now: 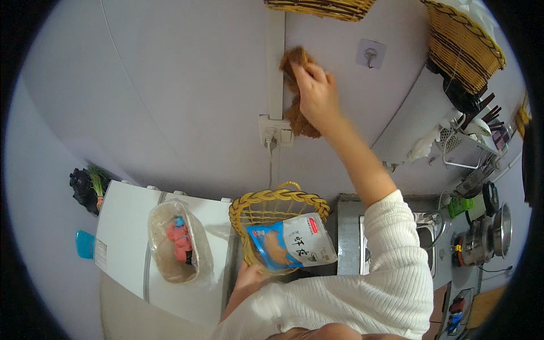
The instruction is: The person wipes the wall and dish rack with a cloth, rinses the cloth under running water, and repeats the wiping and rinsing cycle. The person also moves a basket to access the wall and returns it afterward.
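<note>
My right hand (318, 93) presses a crumpled brown cloth (301, 121) against the wall, beside a white vertical cable cover (276, 63) and just above a socket and switch plate (276, 131) with a plug in it. Lower down, my left hand (250, 276) grips the near side of a yellow wicker basket (278, 196); its fingers are partly hidden. A blue and white plastic food packet (293, 242) bearing writing lies in that basket.
A plastic-lined container (159, 255) with pink items stands on the white appliance (127, 229) at left. To the right are a sink (426, 238), steel pots (476, 242) and a utensil rack (476, 146). A wall hook (370, 54) and another wicker basket (463, 46) are higher up.
</note>
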A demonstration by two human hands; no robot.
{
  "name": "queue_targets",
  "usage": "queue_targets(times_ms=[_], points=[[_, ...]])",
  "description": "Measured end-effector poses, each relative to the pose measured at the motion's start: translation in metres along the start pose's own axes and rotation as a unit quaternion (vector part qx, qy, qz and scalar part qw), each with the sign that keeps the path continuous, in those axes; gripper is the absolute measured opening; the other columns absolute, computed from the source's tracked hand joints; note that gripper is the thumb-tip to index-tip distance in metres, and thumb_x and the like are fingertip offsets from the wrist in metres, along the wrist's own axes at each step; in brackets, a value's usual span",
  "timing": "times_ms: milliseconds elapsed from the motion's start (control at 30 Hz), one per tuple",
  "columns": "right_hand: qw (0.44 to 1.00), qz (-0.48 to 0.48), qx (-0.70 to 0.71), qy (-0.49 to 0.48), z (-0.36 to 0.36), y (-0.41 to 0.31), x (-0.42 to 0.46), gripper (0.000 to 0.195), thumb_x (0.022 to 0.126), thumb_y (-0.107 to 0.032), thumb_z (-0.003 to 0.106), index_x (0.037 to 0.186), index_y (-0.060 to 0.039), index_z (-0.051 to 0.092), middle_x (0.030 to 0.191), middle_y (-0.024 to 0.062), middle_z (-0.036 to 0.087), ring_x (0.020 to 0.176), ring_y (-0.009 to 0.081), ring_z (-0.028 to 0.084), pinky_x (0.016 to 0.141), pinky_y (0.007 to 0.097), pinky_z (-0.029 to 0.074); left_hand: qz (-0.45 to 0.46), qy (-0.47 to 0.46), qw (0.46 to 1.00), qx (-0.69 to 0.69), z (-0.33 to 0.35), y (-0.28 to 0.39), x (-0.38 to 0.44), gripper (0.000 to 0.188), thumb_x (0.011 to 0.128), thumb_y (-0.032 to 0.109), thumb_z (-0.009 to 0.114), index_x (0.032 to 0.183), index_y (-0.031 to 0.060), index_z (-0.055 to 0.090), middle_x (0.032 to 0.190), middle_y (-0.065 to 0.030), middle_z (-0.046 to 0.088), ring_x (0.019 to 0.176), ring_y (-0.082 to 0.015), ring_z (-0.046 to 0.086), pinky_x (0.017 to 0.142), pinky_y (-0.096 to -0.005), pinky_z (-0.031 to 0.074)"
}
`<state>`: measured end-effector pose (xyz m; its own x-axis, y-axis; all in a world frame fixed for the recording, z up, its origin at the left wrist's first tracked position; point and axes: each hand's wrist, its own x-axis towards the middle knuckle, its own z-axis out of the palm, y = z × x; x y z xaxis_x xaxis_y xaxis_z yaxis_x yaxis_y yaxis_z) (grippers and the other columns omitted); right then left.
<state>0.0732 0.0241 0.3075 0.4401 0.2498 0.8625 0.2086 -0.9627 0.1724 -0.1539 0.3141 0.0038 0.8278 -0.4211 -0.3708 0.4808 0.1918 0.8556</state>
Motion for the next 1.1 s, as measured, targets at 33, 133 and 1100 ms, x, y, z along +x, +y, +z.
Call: queue_targets(times_ms=[33, 133, 1100], points=[[1.000, 0.003, 0.017, -0.012, 0.005, 0.002, -0.017, 0.041, 0.073, -0.001, 0.050, 0.113, -0.0091, 0.049, 0.103, 0.0035, 0.059, 0.106, 0.0227, 0.048, 0.081, 0.0360, 0.036, 0.005, -0.008, 1.000, 0.000, 0.012, 0.017, 0.001, 0.057, 0.079, -0.003, 0.041, 0.131, 0.0134, 0.025, 0.122, -0.0102, 0.043, 0.107, -0.0297, 0.049, 0.085, -0.0507, 0.045], [0.991, -0.009, -0.022, -0.129, 0.013, 0.002, -0.064, 0.035, 0.075, -0.007, 0.051, 0.110, -0.0112, 0.052, 0.100, 0.0034, 0.060, 0.107, 0.0212, 0.047, 0.081, 0.0381, 0.036, -0.032, -0.018, 0.997, -0.069, 0.032, 0.047, -0.001, 0.058, 0.078, -0.004, 0.041, 0.131, 0.0132, 0.026, 0.122, -0.0104, 0.043, 0.107, -0.0296, 0.049, 0.086, -0.0507, 0.045], [0.973, 0.158, -0.159, -0.059, 0.016, 0.056, -0.115, 0.041, 0.075, -0.012, 0.049, 0.115, -0.0033, 0.051, 0.118, 0.0177, 0.048, 0.113, 0.0361, 0.038, 0.100, 0.0551, 0.019, -0.165, 0.122, 0.968, -0.146, 0.018, 0.041, 0.000, 0.050, 0.076, -0.007, 0.043, 0.123, 0.0084, 0.034, 0.112, -0.0089, 0.048, 0.098, -0.0254, 0.053, 0.077, -0.0399, 0.050]])
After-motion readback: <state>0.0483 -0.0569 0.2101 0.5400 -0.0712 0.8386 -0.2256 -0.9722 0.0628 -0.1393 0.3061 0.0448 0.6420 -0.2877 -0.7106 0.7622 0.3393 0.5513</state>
